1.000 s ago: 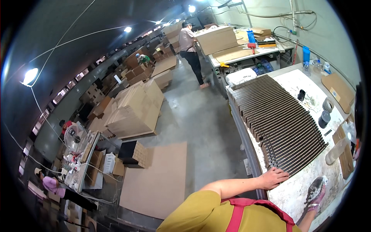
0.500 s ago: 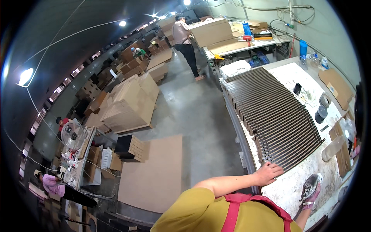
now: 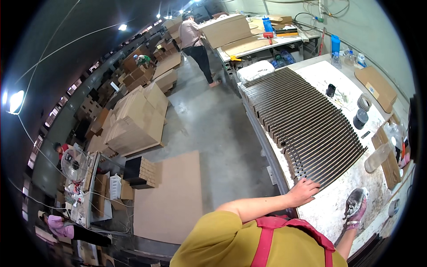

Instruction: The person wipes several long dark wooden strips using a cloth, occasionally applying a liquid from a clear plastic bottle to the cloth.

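Observation:
A long row of thin dark strips [image 3: 302, 120] lies side by side on the white, stained worktable [image 3: 327, 209]. At the row's near end, my left hand [image 3: 303, 192] has its fingers bent over the end of the closest strip. My right hand [image 3: 357, 218], at the right and apart from the strips, is closed round a crumpled, dark-stained rag [image 3: 355, 202]. The palm and wrist on that side look pinkish-purple, with a light band at the wrist.
Beyond the strips lie a white bundle [image 3: 255, 71] and a small black cup [image 3: 330, 90]. A jar of dark liquid [image 3: 360, 119], a cloudy plastic bottle [image 3: 377, 161] and cardboard pieces [image 3: 377, 86] line the right side. Cardboard stacks [image 3: 135, 120] stand on the floor; a person [image 3: 195, 46] stands farther off.
The whole view has shifted, so the table and strips appear farther left and higher. My left hand stays at the near strip, and my right hand still grips the rag, slightly higher.

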`<action>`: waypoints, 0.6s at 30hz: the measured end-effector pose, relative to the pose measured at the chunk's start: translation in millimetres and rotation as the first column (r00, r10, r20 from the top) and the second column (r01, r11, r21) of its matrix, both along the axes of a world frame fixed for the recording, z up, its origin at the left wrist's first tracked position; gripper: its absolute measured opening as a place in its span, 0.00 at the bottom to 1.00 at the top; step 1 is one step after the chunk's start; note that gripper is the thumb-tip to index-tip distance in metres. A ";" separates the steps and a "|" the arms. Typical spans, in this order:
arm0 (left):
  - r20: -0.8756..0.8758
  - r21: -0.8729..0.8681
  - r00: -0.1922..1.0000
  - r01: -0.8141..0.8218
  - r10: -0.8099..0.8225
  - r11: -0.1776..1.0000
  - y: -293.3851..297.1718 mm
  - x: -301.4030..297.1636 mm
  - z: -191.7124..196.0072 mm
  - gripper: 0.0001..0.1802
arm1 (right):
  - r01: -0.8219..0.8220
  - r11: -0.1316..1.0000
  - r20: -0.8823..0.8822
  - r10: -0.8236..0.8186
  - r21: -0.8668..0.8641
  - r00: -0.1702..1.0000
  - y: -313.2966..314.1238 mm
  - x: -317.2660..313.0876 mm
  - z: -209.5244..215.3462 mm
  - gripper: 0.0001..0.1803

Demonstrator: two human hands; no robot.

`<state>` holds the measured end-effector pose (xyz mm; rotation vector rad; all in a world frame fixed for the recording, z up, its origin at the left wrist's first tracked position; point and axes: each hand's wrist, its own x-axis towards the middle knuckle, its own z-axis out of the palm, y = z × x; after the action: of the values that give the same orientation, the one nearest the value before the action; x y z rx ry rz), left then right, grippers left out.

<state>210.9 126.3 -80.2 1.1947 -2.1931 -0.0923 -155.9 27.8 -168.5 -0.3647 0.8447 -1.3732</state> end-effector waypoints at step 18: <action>-0.003 -0.028 0.997 -0.082 0.082 0.996 -10.2 -13.9 6.7 0.16 | 0.027 0.998 -0.051 -0.030 -0.061 0.998 3.7 1.2 6.7 0.24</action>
<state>197.0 116.1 -73.5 1.2668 -2.1340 -0.0287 -154.7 31.4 -161.9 -0.4382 0.8549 -1.4236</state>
